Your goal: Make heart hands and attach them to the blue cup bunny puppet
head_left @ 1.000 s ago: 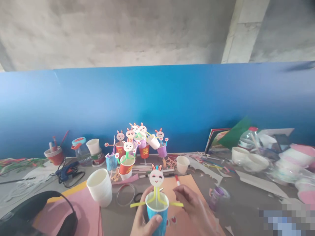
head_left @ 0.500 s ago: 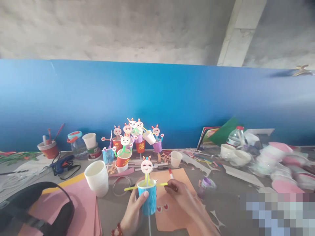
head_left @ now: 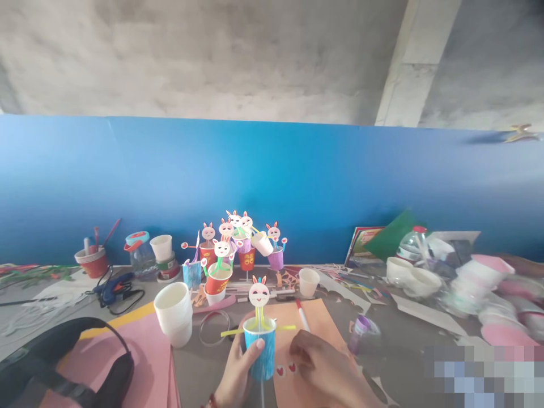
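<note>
My left hand [head_left: 242, 371] is wrapped round a blue-coloured paper cup [head_left: 261, 357], its thumb across the front. A paper rabbit face [head_left: 259, 295] rises from the cup on yellow strips, and a yellow arm sticks out on each side. Below the cup a pale stick [head_left: 262, 394] shows. My right hand [head_left: 317, 362] is low over an orange paper sheet [head_left: 321, 317], its fingers curled together and their tips partly hidden. Beside those fingertips lie two small cut-outs with red hearts, the left heart cut-out [head_left: 280, 371] and the right heart cut-out [head_left: 292, 368].
Several finished rabbit cups [head_left: 219, 275] stand at the back. Stacked white cups [head_left: 173, 311], pink paper [head_left: 144, 357] and a black headset [head_left: 108, 362] are on the left. A red-capped marker [head_left: 303, 315] lies on the orange sheet. Paper scraps and bagged cups [head_left: 484, 283] are to the right.
My right hand has left the end of the yellow right arm and come down beside the heart cut-outs. My left hand still holds the cup. The view has tilted slightly upward.
</note>
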Demonstrator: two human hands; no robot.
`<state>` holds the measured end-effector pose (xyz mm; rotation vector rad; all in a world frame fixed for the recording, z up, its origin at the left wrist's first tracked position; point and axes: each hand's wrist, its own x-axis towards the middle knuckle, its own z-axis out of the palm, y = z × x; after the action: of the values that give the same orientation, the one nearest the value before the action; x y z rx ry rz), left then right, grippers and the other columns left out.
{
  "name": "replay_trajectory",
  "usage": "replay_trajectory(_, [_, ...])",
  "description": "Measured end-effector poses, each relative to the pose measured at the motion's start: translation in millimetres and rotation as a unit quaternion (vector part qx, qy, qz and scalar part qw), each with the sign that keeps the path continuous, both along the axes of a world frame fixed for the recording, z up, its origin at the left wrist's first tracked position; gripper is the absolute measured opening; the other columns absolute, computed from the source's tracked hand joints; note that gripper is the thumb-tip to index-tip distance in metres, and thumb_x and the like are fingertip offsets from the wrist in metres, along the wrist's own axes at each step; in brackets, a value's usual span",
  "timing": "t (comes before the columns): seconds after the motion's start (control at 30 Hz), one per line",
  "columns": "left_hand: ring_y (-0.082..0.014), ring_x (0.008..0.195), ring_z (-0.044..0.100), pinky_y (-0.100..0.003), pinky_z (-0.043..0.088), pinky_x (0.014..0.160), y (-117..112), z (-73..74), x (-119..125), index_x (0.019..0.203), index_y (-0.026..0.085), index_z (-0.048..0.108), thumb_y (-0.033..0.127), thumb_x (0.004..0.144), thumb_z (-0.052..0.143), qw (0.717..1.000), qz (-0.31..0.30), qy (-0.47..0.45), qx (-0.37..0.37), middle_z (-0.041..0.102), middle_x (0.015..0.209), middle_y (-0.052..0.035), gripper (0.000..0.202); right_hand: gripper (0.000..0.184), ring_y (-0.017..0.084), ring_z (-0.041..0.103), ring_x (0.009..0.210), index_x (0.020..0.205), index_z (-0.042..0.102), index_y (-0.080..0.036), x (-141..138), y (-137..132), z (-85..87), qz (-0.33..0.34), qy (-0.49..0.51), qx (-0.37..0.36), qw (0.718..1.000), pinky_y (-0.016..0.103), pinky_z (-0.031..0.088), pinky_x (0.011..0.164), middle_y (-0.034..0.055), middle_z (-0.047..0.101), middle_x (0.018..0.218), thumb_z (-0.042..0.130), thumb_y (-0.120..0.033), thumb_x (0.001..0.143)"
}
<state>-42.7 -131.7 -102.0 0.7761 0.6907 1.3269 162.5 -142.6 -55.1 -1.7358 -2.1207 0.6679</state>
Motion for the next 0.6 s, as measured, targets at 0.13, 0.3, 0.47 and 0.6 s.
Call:
replay_trajectory(0.13, [-0.0373, 0.121, 0.059, -0.045, 0.049, 0.099, -1, 3.9, 0, 0.135, 0.024, 0.06, 0.05, 0.065, 0.087, 1.0, 0.01, 0.011, -0.005, 0.071, 0.122, -0.0145, 0.079, 0.037, 0.018, 0.069, 0.086, 0.085, 0.066, -0.023, -1, -1, -0.4, 0.004, 0.009, 0.01, 1.0, 0.022, 0.039, 0.065, -0.0006, 0.073, 0.091, 0.047, 0.003, 0.066])
replay_trajectory(0.3, [-0.036, 0.119, 0.06, -0.043, 0.049, 0.097, -3, 7.4, 0, 0.134, 0.024, 0.06, 0.049, 0.066, 0.086, 1.0, 0.014, 0.021, -0.002, 0.071, 0.122, -0.014, 0.077, 0.036, 0.018, 0.067, 0.077, 0.085, 0.066, -0.023, 1, -2, -7.1, -0.007, 0.031, 0.014, 0.999, 0.025, 0.041, 0.065, -0.001, 0.072, 0.084, 0.047, 0.0, 0.066])
replay_trajectory(0.47, [-0.0355, 0.118, 0.06, -0.043, 0.05, 0.095, -5, 7.7, 2, 0.138, 0.025, 0.056, 0.05, 0.067, 0.085, 1.0, -0.015, 0.001, -0.006, 0.069, 0.124, -0.0148, 0.08, 0.014, 0.02, 0.064, 0.071, 0.086, 0.062, -0.023, -3, -5, -1.9, -0.001, 0.232, 0.053, 0.971, 0.028, 0.048, 0.064, 0.0023, 0.067, 0.079, 0.053, -0.032, 0.089])
replay_trajectory(0.6, [-0.0374, 0.118, 0.06, -0.046, 0.047, 0.099, -11, 9.8, 4, 0.141, 0.025, 0.052, 0.052, 0.063, 0.087, 0.999, -0.04, 0.0, 0.03, 0.069, 0.123, -0.0157, 0.089, 0.023, 0.019, 0.063, 0.073, 0.089, 0.064, -0.022, -14, -8, 11.0, 0.036, 0.414, 0.068, 0.907, 0.028, 0.052, 0.065, 0.0042, 0.064, 0.086, 0.062, -0.045, 0.088])
